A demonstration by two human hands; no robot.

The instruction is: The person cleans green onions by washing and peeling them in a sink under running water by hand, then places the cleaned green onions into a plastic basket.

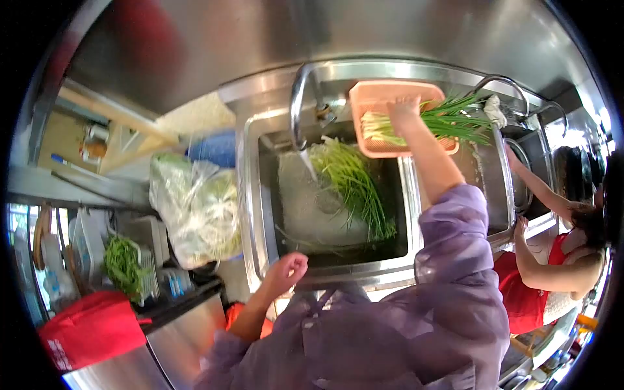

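Observation:
My right hand (405,112) reaches into a pink plastic basket (370,93) at the back right of the sink and rests on the green onions (448,123) there; its fingers are blurred. Their green leaves stick out over the basket's right side. In the sink basin (266,195) below, more green onions (354,182) lie in water, beside the stream from the curved faucet (298,97). My left hand (287,272) is over the basin's front left edge, its fingers curled in with nothing seen in them.
Left of the sink are a clear plastic bag of greens (195,208), a blue container (214,149) and a basket of leafy greens (125,263). A red cloth (94,330) lies at lower left. On the right, another person (552,266) works at the adjoining sink.

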